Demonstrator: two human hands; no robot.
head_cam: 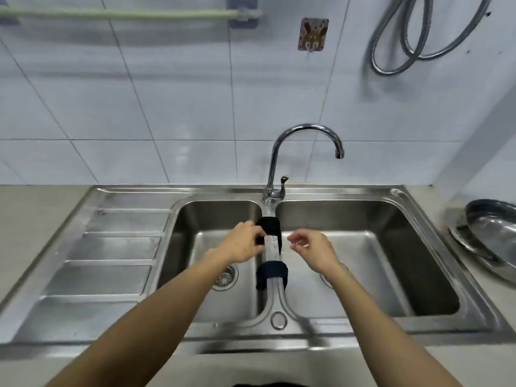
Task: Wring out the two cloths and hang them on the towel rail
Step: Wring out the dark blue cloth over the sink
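Note:
Two dark cloths hang over the divider between the two basins of the steel sink [321, 335]. The far black cloth [270, 225] lies near the tap, and my left hand [241, 243] pinches its left end. The near dark blue cloth [272, 272] sits lower on the divider, untouched. My right hand [311, 251] hovers just right of the divider over the right basin, fingers curled and apart, holding nothing. The pale towel rail [131, 14] runs along the tiled wall at the upper left.
A chrome tap [301, 143] arches over the right basin. The ribbed draining board [106, 252] fills the left side. A metal pan [491, 238] rests on the counter at the right. A metal hose [413, 37] hangs on the wall, and a wall hook plate [313, 34] sits above the tap.

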